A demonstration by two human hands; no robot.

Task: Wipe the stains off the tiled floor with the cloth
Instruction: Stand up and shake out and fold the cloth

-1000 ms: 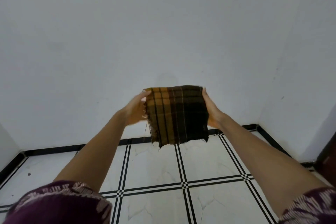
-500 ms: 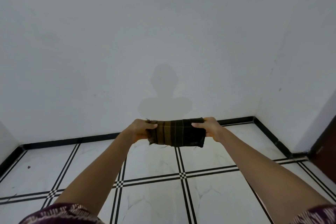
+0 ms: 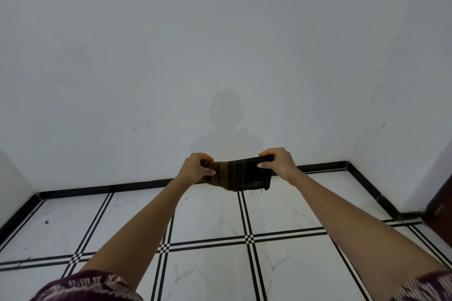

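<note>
A folded brown and black plaid cloth [image 3: 241,175] is stretched between both hands, held in the air in front of the wall. My left hand [image 3: 194,170] grips its left end and my right hand [image 3: 278,164] grips its right end. Below lies the white tiled floor [image 3: 208,215] with black double grout lines. A small dark stain [image 3: 46,222] sits on the floor tile at the far left, and a smaller speck [image 3: 25,248] lies nearer to me.
A white wall [image 3: 220,56] rises straight ahead with a black skirting strip [image 3: 110,188] at its foot. A side wall meets it at the right corner, and a dark brown door edge [image 3: 440,203] stands at the far right.
The cloth hung open as a square a second ago; it is now folded into a narrow band and held lower. The view has tilted so more floor shows.
</note>
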